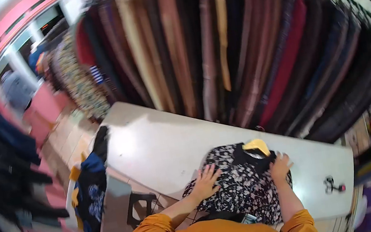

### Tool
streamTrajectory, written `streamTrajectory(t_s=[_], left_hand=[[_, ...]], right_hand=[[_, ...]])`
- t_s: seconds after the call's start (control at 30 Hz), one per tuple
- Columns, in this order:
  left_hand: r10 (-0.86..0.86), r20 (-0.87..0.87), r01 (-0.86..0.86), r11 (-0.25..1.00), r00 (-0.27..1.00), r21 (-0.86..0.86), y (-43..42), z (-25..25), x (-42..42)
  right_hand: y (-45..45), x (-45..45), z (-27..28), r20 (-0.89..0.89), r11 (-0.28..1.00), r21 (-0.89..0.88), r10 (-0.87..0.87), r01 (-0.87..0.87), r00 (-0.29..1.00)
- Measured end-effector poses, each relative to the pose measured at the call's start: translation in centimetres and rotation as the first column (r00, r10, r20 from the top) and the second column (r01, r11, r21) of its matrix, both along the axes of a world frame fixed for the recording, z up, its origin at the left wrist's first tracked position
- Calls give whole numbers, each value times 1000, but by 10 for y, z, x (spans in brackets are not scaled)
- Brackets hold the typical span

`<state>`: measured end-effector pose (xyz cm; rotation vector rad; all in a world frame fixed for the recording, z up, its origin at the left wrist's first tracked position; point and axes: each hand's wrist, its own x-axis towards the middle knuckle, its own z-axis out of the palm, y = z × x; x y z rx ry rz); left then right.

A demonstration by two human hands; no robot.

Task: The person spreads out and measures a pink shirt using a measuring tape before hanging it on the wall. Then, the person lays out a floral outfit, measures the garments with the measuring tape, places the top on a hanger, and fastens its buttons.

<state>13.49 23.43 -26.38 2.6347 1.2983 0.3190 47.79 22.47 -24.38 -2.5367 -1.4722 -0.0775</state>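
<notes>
A black blouse with a pale floral print [240,179] lies on the white table [150,135], its lower part hanging over the near edge toward my body. A yellow hanger [256,147] shows at its neckline. My left hand [206,182] rests flat on the blouse's left side with the fingers spread. On the other side, my right hand [280,166] touches the blouse near its shoulder, fingers stretched out and apart. Neither hand grips anything that I can see.
Behind the table hangs a long rack of trousers [185,49]. A small black object [334,185] lies at the table's right end. Dark and blue clothes [93,197] are piled at the left, near a dark stool [140,206]. Jeans [6,133] hang by the pink wall.
</notes>
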Motion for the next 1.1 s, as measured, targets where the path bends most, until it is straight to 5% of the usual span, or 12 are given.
streamTrajectory(t_s=[0.27,0.83,0.93,1.0,1.1], left_hand=[[38,-69,-39,999,997,-21,27,-8,22],[119,-118,-127,990,986,-66,69,19,56],[237,-164,-254,963,957,-89,56,31,67],[281,-67,-282,959,957,-3,45,41,76],[143,211,-94,969,967,-227,46,44,95]], right_hand=[[-107,-32,-31,-111,1000,-6,-19,18,994],[-46,22,-4,-32,996,-58,71,-73,997],[-39,5,15,-132,984,-172,-78,55,988],[-31,-11,27,-110,999,-10,-52,51,993],[-9,-33,31,-364,984,157,138,-85,921]])
